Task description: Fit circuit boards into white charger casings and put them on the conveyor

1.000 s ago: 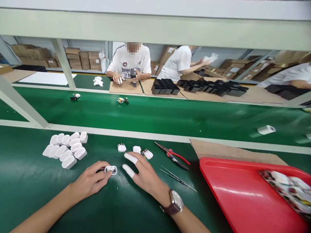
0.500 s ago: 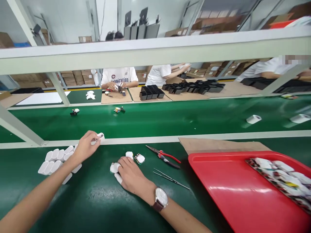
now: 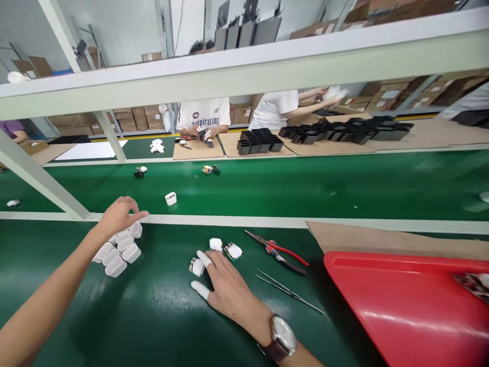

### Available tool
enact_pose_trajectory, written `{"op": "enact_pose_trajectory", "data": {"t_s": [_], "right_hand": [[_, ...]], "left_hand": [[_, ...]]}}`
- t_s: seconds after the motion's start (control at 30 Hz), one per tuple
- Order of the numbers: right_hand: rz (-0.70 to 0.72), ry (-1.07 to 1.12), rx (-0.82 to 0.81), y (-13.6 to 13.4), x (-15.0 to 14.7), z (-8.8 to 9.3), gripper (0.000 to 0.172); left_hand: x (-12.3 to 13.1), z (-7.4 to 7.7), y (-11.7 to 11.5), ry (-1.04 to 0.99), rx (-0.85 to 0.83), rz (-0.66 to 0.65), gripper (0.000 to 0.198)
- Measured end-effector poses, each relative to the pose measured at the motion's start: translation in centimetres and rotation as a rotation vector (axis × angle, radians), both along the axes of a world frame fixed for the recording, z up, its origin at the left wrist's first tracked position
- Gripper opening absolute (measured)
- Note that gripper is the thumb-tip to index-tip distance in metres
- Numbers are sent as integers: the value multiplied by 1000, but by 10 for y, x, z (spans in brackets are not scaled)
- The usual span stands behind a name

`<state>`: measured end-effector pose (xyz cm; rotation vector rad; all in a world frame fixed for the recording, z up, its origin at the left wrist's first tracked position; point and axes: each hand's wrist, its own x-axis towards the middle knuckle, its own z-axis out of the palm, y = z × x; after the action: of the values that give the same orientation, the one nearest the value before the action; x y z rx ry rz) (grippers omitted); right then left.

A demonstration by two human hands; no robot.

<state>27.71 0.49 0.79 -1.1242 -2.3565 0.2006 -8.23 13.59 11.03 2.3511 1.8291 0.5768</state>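
Observation:
My left hand [image 3: 120,214] hovers over the near edge of the green belt, thumb stretched out and fingers apart, holding nothing. Below it on the bench stand several white plastic housings [image 3: 115,266]. A single white housing [image 3: 171,199] with parts inside sits on the belt, apart from the hand. My right hand [image 3: 225,290], with white finger cots on thumb and index finger and a watch at the wrist, lies spread on the bench. Its index finger is at a small white-topped circuit board [image 3: 197,267]; two similar boards [image 3: 216,244] [image 3: 233,251] lie just beyond.
Red-handled pliers [image 3: 275,251] and tweezers [image 3: 289,291] lie right of my right hand. A red tray [image 3: 412,300] stands on the right beside cardboard [image 3: 362,242]. Small assemblies [image 3: 210,169] rest on the belt [image 3: 267,188]. Co-workers sit across it, near black boxes [image 3: 260,141].
My left hand has let go of the white housing, which now sits on the belt, and has drawn back left. My right hand's fingers have spread around the board. The view has shifted left.

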Motion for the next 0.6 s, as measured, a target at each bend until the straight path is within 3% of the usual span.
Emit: {"op": "enact_pose_trajectory", "data": {"t_s": [0.1,0.23,0.43,0.5,0.53,0.6], "right_hand": [[-44,-117,26,1,-9,0,14],[-67,-222,56,-4,-19,-6,4],[-61,-303,110,-16,-15,-14,43],[-26,-230,100,-15,-13,-13,45],[-21,-151,89,-14,-12,-11,44],[-12,39,57,-14,-13,-5,43]], "left_hand": [[-8,-7,-23,163,-34,-53,52],[18,-24,-38,127,-22,-139,40],[86,-56,-101,-163,-66,-504,21],[94,-71,-120,-253,-91,-508,16],[94,-78,-126,-308,-113,-480,23],[91,-92,-133,-406,-172,-405,54]]}}
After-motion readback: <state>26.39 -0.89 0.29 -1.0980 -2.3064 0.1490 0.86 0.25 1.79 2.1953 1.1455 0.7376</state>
